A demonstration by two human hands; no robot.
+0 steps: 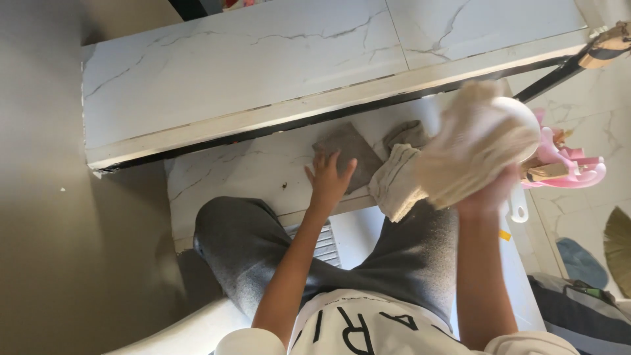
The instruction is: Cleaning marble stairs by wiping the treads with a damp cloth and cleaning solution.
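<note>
My left hand (328, 179) lies flat, fingers spread, on a grey-brown cloth (348, 146) spread on a white marble step (236, 167). My right hand (490, 192) is raised and grips a cream, ribbed cloth (476, 141), blurred by motion, wrapped around something pale and round (519, 115). A folded beige cloth (394, 181) rests by my right knee, next to another grey rag (406, 133). My grey trouser legs (243, 246) fill the lower middle of the view.
A higher marble ledge (250, 72) runs across the top. Pink plastic hangers (568, 164) and a white handle (518, 210) lie at the right. A dark pole (559, 75) slants at the upper right. A plain grey wall (46, 197) is on the left.
</note>
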